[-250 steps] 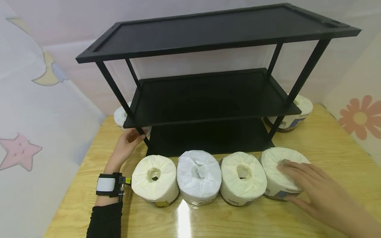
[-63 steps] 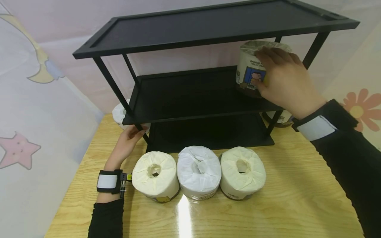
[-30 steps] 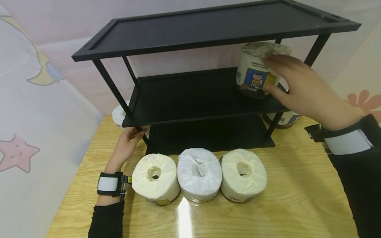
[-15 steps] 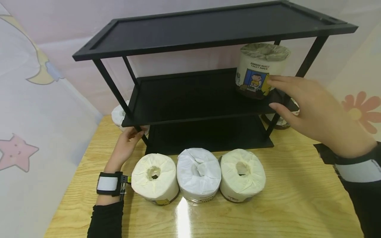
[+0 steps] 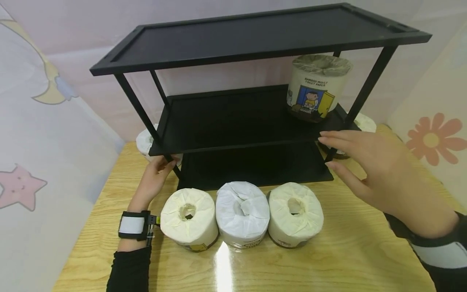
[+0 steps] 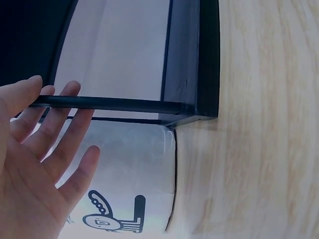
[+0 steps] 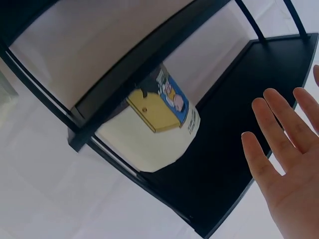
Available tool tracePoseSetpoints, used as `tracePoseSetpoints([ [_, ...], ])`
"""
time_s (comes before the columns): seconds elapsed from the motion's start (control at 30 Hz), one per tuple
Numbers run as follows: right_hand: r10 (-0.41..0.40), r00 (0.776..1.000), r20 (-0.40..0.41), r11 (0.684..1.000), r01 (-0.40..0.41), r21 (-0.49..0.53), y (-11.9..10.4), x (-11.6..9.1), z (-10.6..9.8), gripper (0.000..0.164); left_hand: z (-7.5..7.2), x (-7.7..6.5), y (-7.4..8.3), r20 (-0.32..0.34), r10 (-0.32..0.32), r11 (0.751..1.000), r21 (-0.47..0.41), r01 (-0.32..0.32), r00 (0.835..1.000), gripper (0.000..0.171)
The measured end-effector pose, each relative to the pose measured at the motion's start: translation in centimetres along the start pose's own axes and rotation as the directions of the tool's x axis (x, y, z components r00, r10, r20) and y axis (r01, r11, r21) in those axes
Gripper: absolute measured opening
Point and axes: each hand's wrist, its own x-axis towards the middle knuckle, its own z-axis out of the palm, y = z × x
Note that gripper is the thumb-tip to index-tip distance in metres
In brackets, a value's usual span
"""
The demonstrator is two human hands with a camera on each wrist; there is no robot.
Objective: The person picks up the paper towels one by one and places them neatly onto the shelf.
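Note:
A black three-tier shelf rack (image 5: 233,117) stands on the table. My left hand (image 5: 155,178) holds its lower front-left post (image 6: 109,103), thumb on one side and fingers on the other. A wrapped toilet roll (image 6: 124,164) sits right behind those fingers. On the right end of the middle shelf a toilet paper roll (image 5: 315,87) stands upright, its printed label facing out. My right hand (image 5: 379,174) hovers below and right of that roll, touching nothing, fingers extended and thumb apart. In the right wrist view the right hand (image 7: 294,154) is plainly away from the labelled roll (image 7: 149,134).
Three wrapped rolls stand in a row before the rack: a cream one (image 5: 189,233), a white one (image 5: 242,227) and another cream one (image 5: 295,229). More rolls show behind the rack's left (image 5: 144,142) and right (image 5: 366,123) sides. Patterned cloth walls enclose the wooden table (image 5: 346,259).
The right hand took the rightmost front roll up to the middle shelf, let go, and has drawn back down and right. The left hand stays at the post.

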Motion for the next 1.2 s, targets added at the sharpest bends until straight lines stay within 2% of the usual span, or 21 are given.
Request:
tracePoseSetpoints([
  [0.2,-0.064,0.998,-0.021,0.996,0.065,0.068,-1.3,-1.3,0.6,0.052,0.1,0.0,-0.6,0.005,-0.008,1.0,-0.004,0.008,1.0,0.035],
  [0.53,-0.071,0.997,0.032,0.993,0.068,0.098,-2.7,-3.6,1.6,0.048,0.0,0.1,-0.3,0.016,-0.009,1.0,-0.004,0.009,1.0,0.035],
  [0.57,-0.077,0.997,0.032,0.992,0.073,0.103,-2.9,-3.7,1.8,0.048,0.1,0.1,-0.2,0.017,-0.012,1.0,-0.002,0.012,1.0,0.034],
  [0.77,-0.074,0.993,0.088,0.994,0.066,0.091,-3.6,-4.6,2.4,0.047,-0.2,-0.7,3.2,0.031,-0.017,1.0,0.01,0.017,0.999,0.029],
  [0.83,-0.044,0.988,0.148,0.996,0.032,0.08,-3.8,-5.0,2.5,0.049,-0.1,-0.6,2.8,0.03,-0.028,1.0,0.006,0.028,0.999,0.029],
  [1.0,0.003,0.963,0.271,0.999,-0.016,0.046,-4.3,-6.0,2.9,0.053,0.2,0.0,-0.1,0.028,-0.054,0.999,0.002,0.054,0.998,0.032],
  [1.1,0.003,0.952,0.306,0.999,-0.019,0.049,-4.6,-6.3,3.3,0.053,0.2,0.0,-0.1,0.024,-0.051,0.999,0.009,0.051,0.998,0.033],
  [1.2,0.005,0.943,0.334,0.997,-0.03,0.071,-4.9,-6.5,3.6,0.051,0.1,-0.1,0.7,0.023,-0.045,0.999,0.008,0.045,0.999,0.031],
])
